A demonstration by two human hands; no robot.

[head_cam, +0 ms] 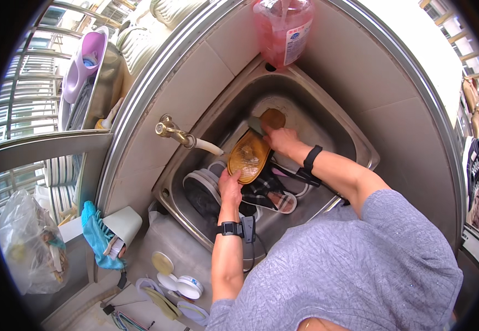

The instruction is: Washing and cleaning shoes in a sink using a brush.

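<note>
Over the metal sink (338, 103), my left hand (232, 186) grips the near end of a wet shoe with an amber-brown sole (248, 159), its sole facing up. My right hand (278, 138) is at the shoe's far end; its fingers are partly hidden, and whether it holds the shoe or something else I cannot tell. Just beyond those fingers lies a round brown item (273, 119) on the sink bottom. Dark shoes with pale soles (202, 186) rest at the sink's left. A plaid shoe or slipper (283, 201) lies beneath the held shoe.
A brass tap (173, 130) with a white spout extension reaches over the sink from the left. At the far corner stands a bottle of pink liquid (283, 37). A blue cloth (99, 236) and a brush (114, 247) are at lower left, near a plastic bag (30, 244).
</note>
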